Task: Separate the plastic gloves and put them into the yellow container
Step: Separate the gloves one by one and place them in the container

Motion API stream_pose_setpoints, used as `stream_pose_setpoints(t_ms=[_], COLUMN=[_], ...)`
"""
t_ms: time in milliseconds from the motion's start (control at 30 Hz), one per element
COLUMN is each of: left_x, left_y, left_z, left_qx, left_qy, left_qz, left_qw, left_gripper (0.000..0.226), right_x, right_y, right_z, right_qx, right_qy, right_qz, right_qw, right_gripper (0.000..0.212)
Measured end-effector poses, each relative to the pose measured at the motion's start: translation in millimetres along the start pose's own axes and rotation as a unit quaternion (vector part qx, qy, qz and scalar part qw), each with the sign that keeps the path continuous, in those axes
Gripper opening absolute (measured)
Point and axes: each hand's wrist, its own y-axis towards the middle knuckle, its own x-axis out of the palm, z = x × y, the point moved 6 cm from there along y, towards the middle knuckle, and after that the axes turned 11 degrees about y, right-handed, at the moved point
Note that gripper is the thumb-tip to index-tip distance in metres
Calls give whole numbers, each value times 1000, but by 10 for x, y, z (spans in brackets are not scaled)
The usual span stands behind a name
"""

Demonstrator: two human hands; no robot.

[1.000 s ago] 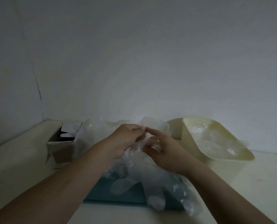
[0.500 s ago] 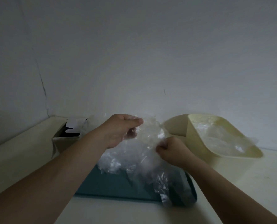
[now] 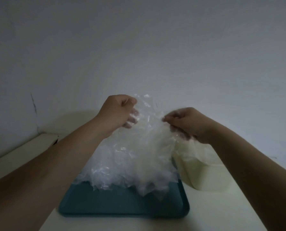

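Left hand [image 3: 118,112], right hand [image 3: 187,122]: both pinching plastic gloves [image 3: 139,155] between them. Teal tray [image 3: 122,202] below, yellow container [image 3: 205,175] under right.

Grey wall [image 3: 139,47] (cracked left) — pale table [image 3: 22,154], dim.

Your left hand [image 3: 118,112] and right hand [image 3: 187,123] pinch a clump of plastic gloves [image 3: 139,155] above the teal tray [image 3: 122,205], beside the yellow container [image 3: 205,175].

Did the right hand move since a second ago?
Yes. The right hand has risen above the teal tray and shifted toward the yellow container, pulling the plastic gloves away from the left hand.
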Motion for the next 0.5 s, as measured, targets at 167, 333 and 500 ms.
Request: stream_pose_setpoints(t_ms=[167,333,500], left_x=[338,814,967], left_y=[129,136,165], left_z=[214,321,422], left_qx=[52,75,81], left_qy=[55,55,42], left_qz=[14,-31,-50], left_qw=[997,995,995], left_gripper=[20,20,19], right_x=[-590,-1159,-1381], right_y=[49,104,259], right_z=[18,375,798], right_qx=[16,45,62], right_qy=[-100,-248,-322], right_qz=[42,85,119], right_qw=[994,964,937], right_gripper=[15,19,18])
